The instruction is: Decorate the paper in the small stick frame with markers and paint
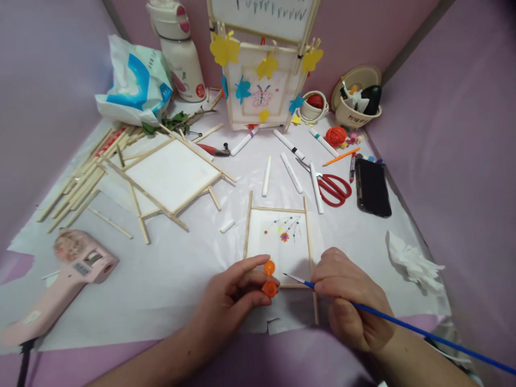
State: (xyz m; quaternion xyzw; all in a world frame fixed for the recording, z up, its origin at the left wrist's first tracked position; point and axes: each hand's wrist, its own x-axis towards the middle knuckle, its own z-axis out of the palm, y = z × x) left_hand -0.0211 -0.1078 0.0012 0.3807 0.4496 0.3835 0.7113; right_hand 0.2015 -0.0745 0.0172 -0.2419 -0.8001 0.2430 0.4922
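Between the thumb and fingers of my left hand (237, 293) is a small paint pot (270, 289) with orange paint, its orange lid (269, 266) flipped up. My right hand (350, 298) grips a thin paintbrush (387, 317) with a blue handle. The brush's dark tip points left, a little apart from the pot. Under both hands lies a white panel (264, 228) framed with wooden sticks (310, 242). Painted flowers (284, 236) and thin dotted stems show on its upper right part. My left hand covers the panel's lower left corner.
Left lie a pink glue gun (80, 269), wooden sticks (76, 188) and a larger framed panel (173, 174). Several white markers (291, 172), red-handled scissors (334, 189) and a phone (373, 187) lie beyond. A decorated stand (264, 75) rises at the back. Crumpled tissue (413, 260) sits right.
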